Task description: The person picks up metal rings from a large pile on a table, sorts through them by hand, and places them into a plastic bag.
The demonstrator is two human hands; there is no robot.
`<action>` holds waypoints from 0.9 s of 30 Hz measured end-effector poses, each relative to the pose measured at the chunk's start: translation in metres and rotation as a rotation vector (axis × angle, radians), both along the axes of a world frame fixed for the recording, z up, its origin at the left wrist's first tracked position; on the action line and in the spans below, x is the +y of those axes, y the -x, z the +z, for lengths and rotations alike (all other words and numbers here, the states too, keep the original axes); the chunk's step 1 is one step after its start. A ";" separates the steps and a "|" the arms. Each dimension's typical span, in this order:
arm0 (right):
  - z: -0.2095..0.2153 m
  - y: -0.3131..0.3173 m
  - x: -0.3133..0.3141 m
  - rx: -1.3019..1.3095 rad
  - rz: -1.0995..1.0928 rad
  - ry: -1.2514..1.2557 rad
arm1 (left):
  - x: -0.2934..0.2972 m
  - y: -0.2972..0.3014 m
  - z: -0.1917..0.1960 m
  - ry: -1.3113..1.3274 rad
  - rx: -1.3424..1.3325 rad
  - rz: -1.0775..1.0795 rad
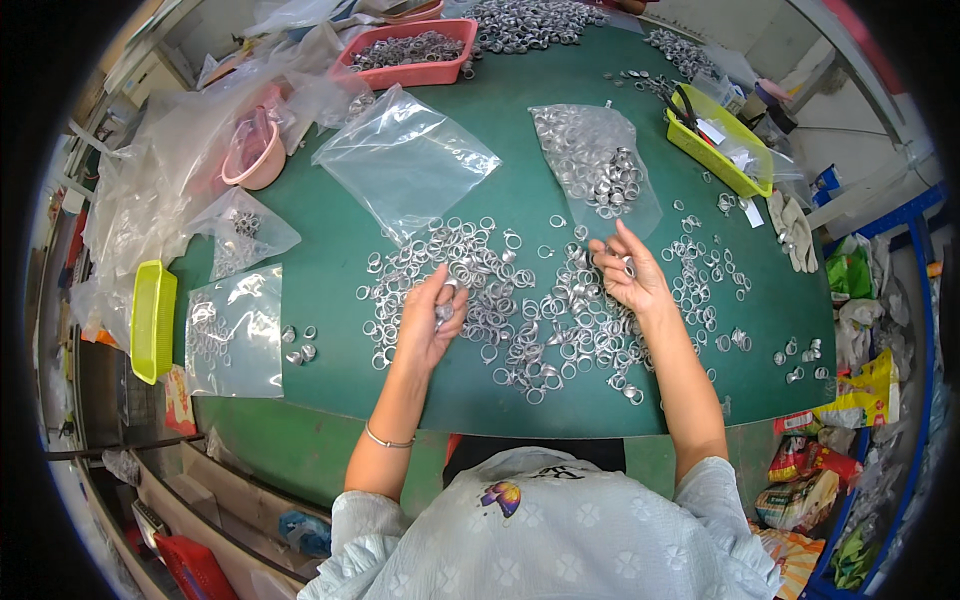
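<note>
Many silver metal rings (480, 285) lie in loose heaps across the green table (330, 215). Over the left side of the heap, my left hand (432, 318) is curled closed around a few rings (443, 312). My right hand (632, 275) is raised above the heap's right part. Its fingers are bent round a ring (628, 265), with thumb and forefinger apart at the tips. Just beyond that hand lies a clear plastic bag (570, 140) with many rings in it. An empty-looking clear bag (405, 160) lies flat beyond my left hand.
At the back stands a pink tray (470, 45) full of rings, beside a big ring pile (525, 25). A pink bowl (262, 168) and green basket (152, 320) sit left. A yellow-green basket (715, 150) and gloves (792, 235) lie right. Smaller ring bags (240, 320) are left.
</note>
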State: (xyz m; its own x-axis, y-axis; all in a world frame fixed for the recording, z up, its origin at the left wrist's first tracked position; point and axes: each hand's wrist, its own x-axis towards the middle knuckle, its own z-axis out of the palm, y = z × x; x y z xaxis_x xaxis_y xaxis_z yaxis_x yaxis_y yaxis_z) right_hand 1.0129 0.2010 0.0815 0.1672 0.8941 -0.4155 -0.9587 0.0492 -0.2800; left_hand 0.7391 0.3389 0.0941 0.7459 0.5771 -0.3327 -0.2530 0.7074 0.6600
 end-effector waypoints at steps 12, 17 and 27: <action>-0.001 0.025 0.011 -1.947 0.131 0.622 | -0.008 -0.027 -0.011 -0.485 0.336 -0.176; 0.004 0.000 -0.012 -0.784 0.067 0.171 | 0.005 -0.064 0.006 -1.534 0.811 -0.164; 0.019 0.008 -0.038 -0.595 0.030 0.101 | 0.016 -0.076 -0.006 -0.592 0.181 -0.264</action>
